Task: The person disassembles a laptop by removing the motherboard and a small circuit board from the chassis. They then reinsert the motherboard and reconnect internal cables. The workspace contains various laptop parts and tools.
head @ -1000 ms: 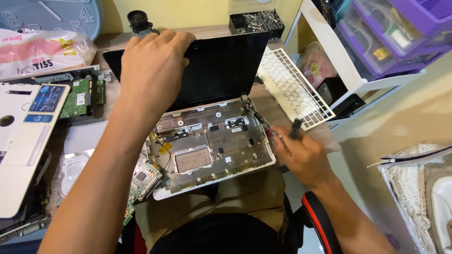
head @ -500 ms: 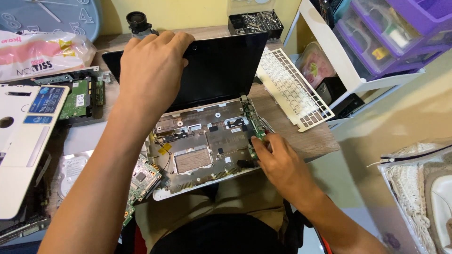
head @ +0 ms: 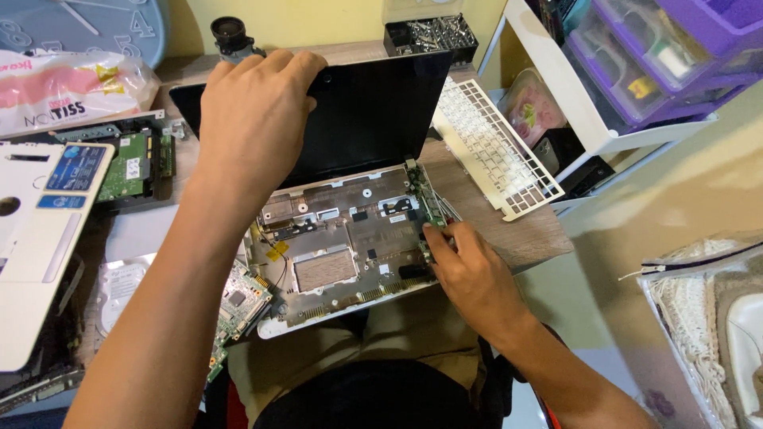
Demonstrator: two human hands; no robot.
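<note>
Change: a second ago my right hand (head: 469,266) held a dark tool beside the laptop; now its fingertips pinch the narrow green board (head: 429,208) at the base's right edge.
Left hand (head: 254,119): still gripping the black screen lid (head: 373,111), holding it up.
Laptop base (head: 342,246): white, opened up, keyboard gone, resting on my lap at the desk edge.

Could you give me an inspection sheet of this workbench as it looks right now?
Surface: wooden desk, crowded.
Job's things: opened laptop base, insides bare; dark screen propped up.
Clutter: loose keyboard frame, green board, screw tray, tissue pack, small board.
Grips: left hand holds the screen's top edge; right hand has fingertips at the base's right edge, on a narrow board.
Cables: thin wires inside the base.
Surroundings: purple drawers, yellow wall.
</note>
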